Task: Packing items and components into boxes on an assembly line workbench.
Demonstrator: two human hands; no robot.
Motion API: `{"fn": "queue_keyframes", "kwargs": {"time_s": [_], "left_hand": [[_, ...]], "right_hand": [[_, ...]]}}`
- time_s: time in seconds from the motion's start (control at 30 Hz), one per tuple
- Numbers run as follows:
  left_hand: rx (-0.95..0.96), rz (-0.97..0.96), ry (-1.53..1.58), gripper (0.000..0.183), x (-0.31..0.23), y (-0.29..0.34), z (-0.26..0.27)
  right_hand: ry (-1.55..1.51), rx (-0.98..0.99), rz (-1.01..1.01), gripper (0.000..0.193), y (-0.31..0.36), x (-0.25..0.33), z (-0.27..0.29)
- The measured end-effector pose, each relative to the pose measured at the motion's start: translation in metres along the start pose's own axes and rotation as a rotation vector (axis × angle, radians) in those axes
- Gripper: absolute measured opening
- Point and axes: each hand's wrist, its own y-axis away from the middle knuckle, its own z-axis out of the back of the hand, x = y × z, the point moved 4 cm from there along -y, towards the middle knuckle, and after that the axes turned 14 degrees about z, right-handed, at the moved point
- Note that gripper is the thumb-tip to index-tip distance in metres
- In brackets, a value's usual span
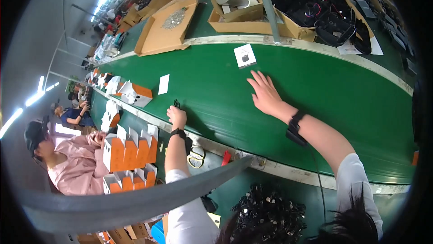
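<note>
My left hand (177,117) is closed over the near edge of the green conveyor belt (216,95). A small bundled black cable (176,103) pokes out beyond its fingers. My right hand (267,96) reaches over the belt with fingers spread and nothing in it. Just past those fingertips lies a white printed leaflet (245,56) with a dark picture on it. A second white paper (163,84) rests on the belt beyond my left hand.
A big heap of black cables (270,214) lies close to me. Orange-and-white boxes (128,151) stand at left by a person in pink (79,163). A grey metal bar (135,203) crosses in front. Yellow-handled scissors (196,157) lie near the belt's edge. Cartons (252,26) line the far side.
</note>
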Motion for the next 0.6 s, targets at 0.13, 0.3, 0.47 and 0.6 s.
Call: {"fn": "queue_keyframes", "kwargs": {"time_s": [0.13,0.3,0.47,0.6], "left_hand": [[0.028,-0.330,0.125,0.017,-0.025,0.005,-0.011],[0.072,-0.203,0.305,0.022,-0.010,-0.051,-0.007],[-0.132,-0.121,0.426,0.028,0.004,-0.081,0.010],[-0.088,-0.033,0.246,0.070,-0.001,-0.084,0.006]], "right_hand": [[0.163,-0.062,-0.108,0.059,-0.040,-0.041,-0.015],[0.332,-0.103,-0.168,0.060,-0.050,-0.058,-0.033],[0.253,-0.034,-0.082,0.054,-0.045,-0.048,-0.022],[0.081,-0.001,-0.001,0.048,-0.025,-0.028,-0.010]]}}
